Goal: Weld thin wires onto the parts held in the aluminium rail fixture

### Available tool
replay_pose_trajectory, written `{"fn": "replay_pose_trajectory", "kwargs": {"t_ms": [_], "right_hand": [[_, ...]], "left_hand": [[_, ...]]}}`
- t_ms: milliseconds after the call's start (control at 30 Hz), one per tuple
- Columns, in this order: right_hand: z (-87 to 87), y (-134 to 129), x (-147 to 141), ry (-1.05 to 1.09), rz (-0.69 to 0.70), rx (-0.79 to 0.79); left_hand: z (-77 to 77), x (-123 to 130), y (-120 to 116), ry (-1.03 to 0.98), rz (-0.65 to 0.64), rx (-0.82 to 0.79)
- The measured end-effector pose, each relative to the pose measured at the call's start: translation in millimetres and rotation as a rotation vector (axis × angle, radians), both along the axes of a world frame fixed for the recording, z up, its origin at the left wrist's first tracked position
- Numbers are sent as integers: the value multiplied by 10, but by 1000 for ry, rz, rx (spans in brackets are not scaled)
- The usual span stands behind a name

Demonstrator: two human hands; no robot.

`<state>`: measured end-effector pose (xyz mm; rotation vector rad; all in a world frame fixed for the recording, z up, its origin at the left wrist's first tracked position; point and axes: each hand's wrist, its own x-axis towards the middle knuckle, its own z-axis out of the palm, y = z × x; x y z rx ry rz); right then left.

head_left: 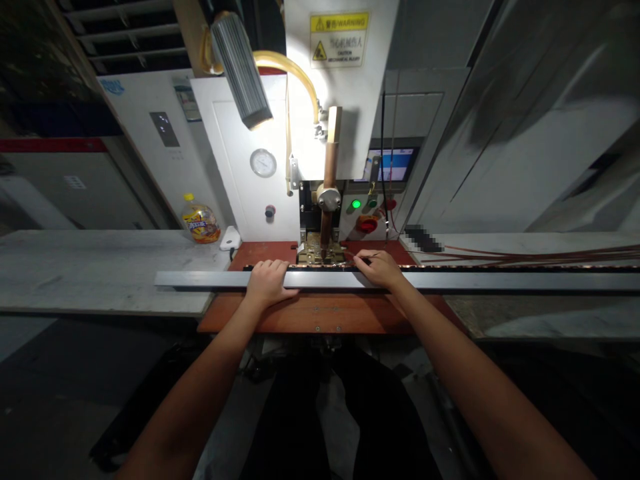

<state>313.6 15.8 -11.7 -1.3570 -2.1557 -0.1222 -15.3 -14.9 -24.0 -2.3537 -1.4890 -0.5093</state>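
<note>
A long silver metal bar point(325, 280) lies across the front of a machine, with a dark strip bearing copper-coloured pieces along its far edge. My left hand point(269, 283) is wrapped over the bar, left of the machine's centre, its thumb on the near side. My right hand point(379, 269) rests at the bar right of centre, fingers pinched on a thin dark tool whose kind I cannot make out. Between my hands, the copper-coloured rod point(327, 230) of the machine points down at a brass fixture point(313, 248) just behind the bar.
A brown board point(305, 313) lies in front of the bar. An orange bottle point(201, 221) and a small white object point(231, 239) stand on the left table point(100, 273). Reddish cables point(525, 256) run along the right side. A lit green button point(356, 204) is on the machine.
</note>
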Motion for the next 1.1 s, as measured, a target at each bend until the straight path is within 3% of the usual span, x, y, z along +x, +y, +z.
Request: {"fn": "replay_pose_trajectory", "kwargs": {"t_ms": [1100], "right_hand": [[5,-12,76,31,27,25]], "left_hand": [[5,85,-8,-10,-11,-2]]}}
